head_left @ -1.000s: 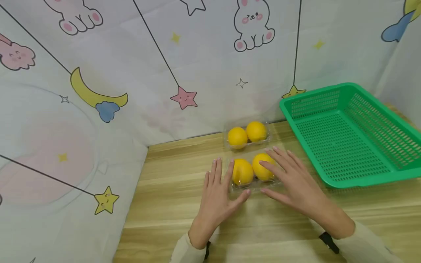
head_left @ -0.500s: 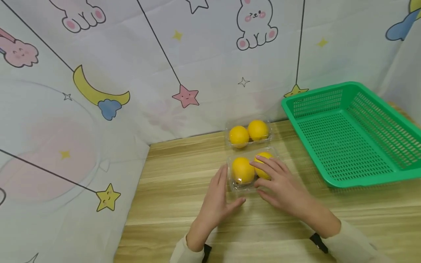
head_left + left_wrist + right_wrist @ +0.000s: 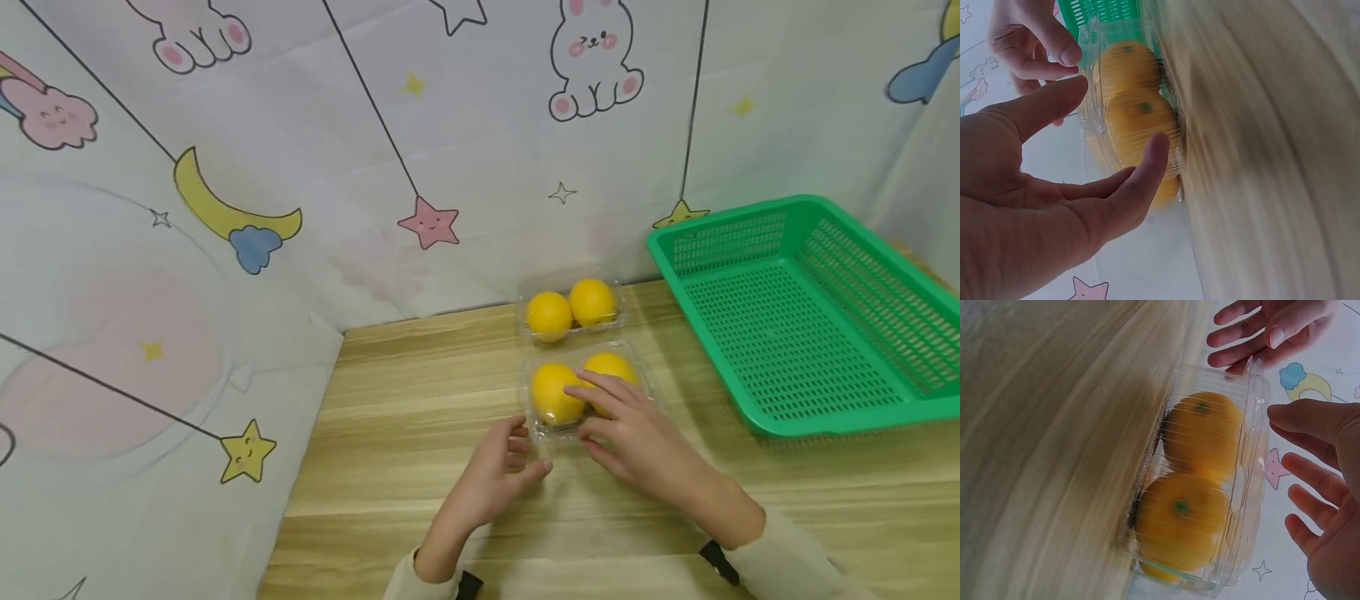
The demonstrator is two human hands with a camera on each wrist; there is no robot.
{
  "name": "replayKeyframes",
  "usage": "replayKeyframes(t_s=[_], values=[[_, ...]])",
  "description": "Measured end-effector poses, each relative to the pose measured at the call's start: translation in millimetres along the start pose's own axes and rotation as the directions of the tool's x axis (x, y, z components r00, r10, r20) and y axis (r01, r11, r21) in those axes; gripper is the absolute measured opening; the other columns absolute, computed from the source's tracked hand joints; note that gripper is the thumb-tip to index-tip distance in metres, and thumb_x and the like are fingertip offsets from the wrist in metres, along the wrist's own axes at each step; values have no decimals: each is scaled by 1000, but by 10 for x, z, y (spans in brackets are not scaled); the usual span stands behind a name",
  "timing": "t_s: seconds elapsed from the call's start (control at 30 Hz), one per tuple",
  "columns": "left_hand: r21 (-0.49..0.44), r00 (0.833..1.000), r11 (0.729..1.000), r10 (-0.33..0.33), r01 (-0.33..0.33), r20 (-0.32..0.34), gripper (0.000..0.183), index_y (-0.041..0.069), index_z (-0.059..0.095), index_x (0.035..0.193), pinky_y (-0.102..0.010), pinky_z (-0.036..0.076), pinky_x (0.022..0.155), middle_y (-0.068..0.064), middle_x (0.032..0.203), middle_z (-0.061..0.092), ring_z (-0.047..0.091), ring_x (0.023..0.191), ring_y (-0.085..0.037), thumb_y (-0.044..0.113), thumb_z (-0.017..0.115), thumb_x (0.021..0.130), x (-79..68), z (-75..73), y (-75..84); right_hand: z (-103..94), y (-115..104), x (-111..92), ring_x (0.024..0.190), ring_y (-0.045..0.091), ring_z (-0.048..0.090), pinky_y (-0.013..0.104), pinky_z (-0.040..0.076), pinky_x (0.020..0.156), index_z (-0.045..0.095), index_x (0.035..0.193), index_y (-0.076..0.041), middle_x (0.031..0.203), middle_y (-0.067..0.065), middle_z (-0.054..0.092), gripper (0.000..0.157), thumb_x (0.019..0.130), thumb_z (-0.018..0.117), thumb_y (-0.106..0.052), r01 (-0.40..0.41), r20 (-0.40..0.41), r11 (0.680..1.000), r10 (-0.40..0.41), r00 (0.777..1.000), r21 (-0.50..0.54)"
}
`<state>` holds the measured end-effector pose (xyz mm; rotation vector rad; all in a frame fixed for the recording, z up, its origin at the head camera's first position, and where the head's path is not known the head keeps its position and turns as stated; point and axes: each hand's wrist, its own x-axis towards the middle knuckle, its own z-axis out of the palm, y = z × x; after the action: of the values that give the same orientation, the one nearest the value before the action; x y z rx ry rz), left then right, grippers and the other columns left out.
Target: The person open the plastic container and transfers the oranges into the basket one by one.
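L hand (image 3: 492, 477) just drew back, fingers curling, from nearer clear plastic box (image 3: 1252, 415) of oranges (image 3: 557, 393); R hand (image 3: 633, 429) over it. Both loose, nothing gripped, so box's unheld on desk (image 3: 397, 417).

Clear ribbed plastic pack (image 3: 1239, 490), two yellow-orange fruits (image 3: 1180, 515) side by side inside, flat on bench (image 3: 397, 442), short of far edge.

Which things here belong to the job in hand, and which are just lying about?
Apparently in the job:
left hand
right hand
near clear box
the two oranges inside it

Apparently just lying about:
far clear box
its two oranges
green basket
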<state>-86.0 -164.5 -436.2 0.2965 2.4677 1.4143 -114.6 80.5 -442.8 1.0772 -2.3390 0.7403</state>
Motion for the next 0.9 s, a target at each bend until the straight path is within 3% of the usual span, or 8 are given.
replayKeyframes(t_s=[0.13,0.27,0.4,0.6,0.7,0.9], values=[[-69,999,998,-7,11,49,54,-9,48,145,-39,61,91,-22,132,61,69,114,-34,16,70,103,-2,4,-18,11,-15,-9,141,38,53,57,44,114,79,80,-13,136,11,71,23,70,98,-5,-15,6,1000,15,1000,-11],[-196,996,979,-37,51,76,35,-7,52,135,-36,62,84,-15,118,61,71,98,-25,12,63,107,8,1,-31,21,-21,-8,141,38,54,57,43,114,79,79,-13,136,10,71,24,68,99,-4,-20,17,1000,20,1000,-21],[-347,992,931,-81,111,99,27,-7,51,131,-40,62,89,-14,117,58,69,93,-19,8,55,110,32,8,-58,35,-25,12,141,39,54,59,43,114,79,79,-13,137,10,71,24,69,98,-4,-19,26,1000,19,999,-13],[-506,988,851,-93,142,120,21,-7,48,127,-30,60,88,-16,119,57,65,91,-12,6,51,111,77,86,-121,59,-16,34,140,40,54,61,44,112,80,81,-12,138,12,71,21,71,97,-5,-16,26,1000,16,1000,-15],[-537,987,830,-98,153,131,18,-5,48,124,-27,59,85,-17,121,59,65,90,-11,8,50,111,93,114,-144,67,-6,33,140,41,54,62,45,111,80,82,-11,138,12,70,20,72,96,-5,-17,25,1000,17,1000,-9],[-536,982,825,-115,178,149,17,-2,50,121,-27,59,83,-15,123,59,63,90,-12,12,50,112,114,111,-157,83,11,31,141,40,54,62,46,111,81,83,-12,138,11,70,22,71,97,-4,-42,29,999,42,999,8]])
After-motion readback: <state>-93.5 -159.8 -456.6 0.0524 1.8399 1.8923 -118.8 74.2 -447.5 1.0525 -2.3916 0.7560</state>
